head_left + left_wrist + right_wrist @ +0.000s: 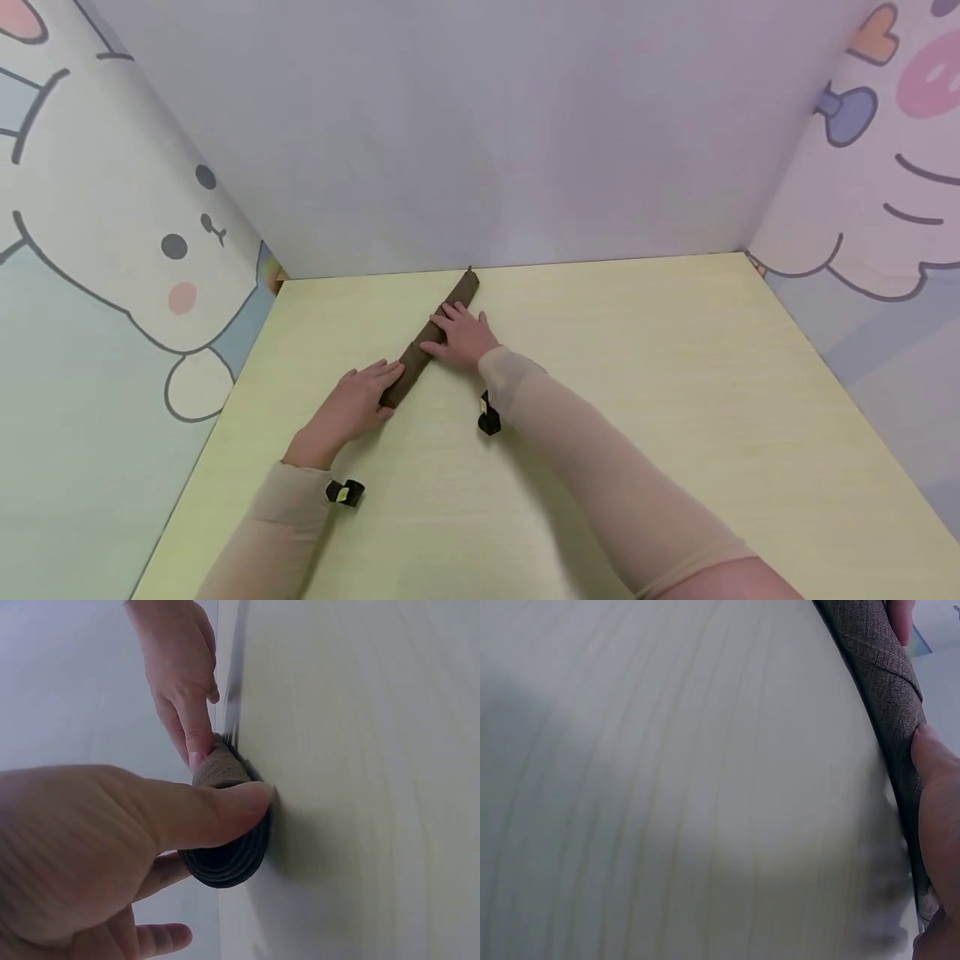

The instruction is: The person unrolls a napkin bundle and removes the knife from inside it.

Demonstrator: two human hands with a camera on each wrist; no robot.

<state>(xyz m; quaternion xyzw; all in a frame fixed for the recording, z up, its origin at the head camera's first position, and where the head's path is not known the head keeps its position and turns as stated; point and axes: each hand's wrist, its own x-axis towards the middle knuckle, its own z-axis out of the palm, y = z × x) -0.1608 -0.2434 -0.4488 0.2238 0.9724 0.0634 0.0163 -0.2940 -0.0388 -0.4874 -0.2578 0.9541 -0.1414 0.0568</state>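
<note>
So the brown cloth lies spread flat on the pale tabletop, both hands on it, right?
Not flat: the brown cloth is rolled into a tube, its layered end showing in the left wrist view. It does lie on the pale tabletop, left hand and right hand on it.

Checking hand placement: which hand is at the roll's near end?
The left hand, thumb across the coiled end; the right hand lies farther up the roll.

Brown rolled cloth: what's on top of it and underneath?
The left hand and right hand rest on the rolled cloth; it lies on the tabletop. The patch directly beneath is covered.
</note>
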